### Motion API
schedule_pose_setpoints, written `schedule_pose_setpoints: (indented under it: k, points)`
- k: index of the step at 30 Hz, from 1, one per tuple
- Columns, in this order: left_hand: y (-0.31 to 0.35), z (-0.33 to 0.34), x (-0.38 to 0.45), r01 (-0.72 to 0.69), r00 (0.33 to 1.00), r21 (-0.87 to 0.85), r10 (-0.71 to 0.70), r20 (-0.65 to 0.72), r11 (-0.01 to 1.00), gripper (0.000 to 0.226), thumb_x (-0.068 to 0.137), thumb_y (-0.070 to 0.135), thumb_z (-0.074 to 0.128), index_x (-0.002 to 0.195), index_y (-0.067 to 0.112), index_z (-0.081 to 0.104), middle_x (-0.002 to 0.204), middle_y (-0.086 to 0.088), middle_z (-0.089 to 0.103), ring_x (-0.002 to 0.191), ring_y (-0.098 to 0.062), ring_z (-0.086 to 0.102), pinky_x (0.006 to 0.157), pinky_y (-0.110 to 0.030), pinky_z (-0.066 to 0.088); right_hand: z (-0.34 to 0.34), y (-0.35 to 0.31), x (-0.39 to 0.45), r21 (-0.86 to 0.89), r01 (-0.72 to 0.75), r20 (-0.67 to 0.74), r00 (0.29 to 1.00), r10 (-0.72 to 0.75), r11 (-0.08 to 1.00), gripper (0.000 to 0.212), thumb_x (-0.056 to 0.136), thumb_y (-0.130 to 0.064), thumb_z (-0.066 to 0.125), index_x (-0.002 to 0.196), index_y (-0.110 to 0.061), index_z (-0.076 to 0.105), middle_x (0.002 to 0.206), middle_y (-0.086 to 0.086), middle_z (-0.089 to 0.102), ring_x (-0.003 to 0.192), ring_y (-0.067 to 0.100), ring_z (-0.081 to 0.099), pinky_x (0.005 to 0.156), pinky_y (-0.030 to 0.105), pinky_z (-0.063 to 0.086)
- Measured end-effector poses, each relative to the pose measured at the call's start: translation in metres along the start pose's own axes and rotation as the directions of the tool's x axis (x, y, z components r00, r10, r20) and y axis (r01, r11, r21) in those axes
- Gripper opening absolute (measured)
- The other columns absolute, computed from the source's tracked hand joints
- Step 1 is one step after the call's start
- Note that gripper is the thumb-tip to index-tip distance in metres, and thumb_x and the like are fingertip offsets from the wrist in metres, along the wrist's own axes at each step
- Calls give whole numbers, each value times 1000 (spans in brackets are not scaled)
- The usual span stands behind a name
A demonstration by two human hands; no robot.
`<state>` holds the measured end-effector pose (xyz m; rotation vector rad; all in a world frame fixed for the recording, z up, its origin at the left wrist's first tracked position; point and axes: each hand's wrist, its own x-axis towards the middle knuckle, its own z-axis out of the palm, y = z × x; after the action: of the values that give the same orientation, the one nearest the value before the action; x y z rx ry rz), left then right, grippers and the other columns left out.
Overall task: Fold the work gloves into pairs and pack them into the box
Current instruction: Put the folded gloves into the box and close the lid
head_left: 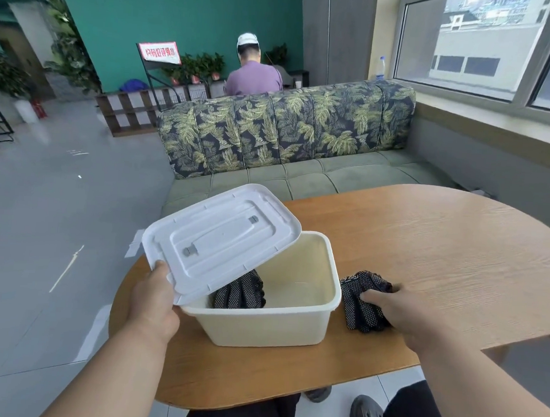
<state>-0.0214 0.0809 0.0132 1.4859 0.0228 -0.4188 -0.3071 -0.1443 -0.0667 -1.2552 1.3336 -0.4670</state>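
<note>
From the head view, a cream plastic box (260,323) stands near the front left edge of a round wooden table (425,249). The left hand (152,300) holds the white lid (220,237) by its near corner, thumb on top and fingers curled under the rim, so that grip is closed on the lid. The lid is tilted up and hangs over the left part of the box, leaving the right part of the opening uncovered.

Inside the box, against the near left wall and partly under the lid, lies one folded pair of black dotted gloves (239,291). A second bundle of black dotted gloves (363,302) lies on the table just beside the box's right wall. The right hand (393,312) rests over this bundle, its fingers curled onto the right side; the grip looks closed on the gloves, though the fingertips are partly hidden behind the fabric.

Judging by this, the packing step is in hand: one pair is in, the second is about to go in. The next move calls for lifting the bundle without letting it unfold, carrying it over the right wall and setting it in the free space right of the first pair, while the lid is kept clear of the opening.

Behind the table stands a sofa with a leaf-patterned back (288,128).
</note>
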Motion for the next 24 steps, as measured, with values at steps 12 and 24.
schedule_pose_setpoints:
  k: [12, 24]
  points:
    - [11, -7, -13, 62, 997, -163, -70, -40, 985, 14, 104, 31, 55, 98, 22, 64, 94, 4, 69, 87, -20, 68, 94, -39, 54, 4, -83, -49, 385, 419, -200, 908, -369, 822, 72, 90, -32, 71, 150, -42, 33, 114, -10, 64, 99, 19, 74, 93, 45, 60]
    - [36, -19, -24, 75, 996, -301, -88, -30, 951, 21, 103, 33, 56, 85, 26, 64, 89, 8, 68, 79, -14, 66, 98, -39, 55, 113, -107, -71, -22, 103, 176, 979, -98, 994, 21, 91, -12, 58, 111, -17, 59, 95, 9, 71, 77, 27, 68, 63, 40, 58]
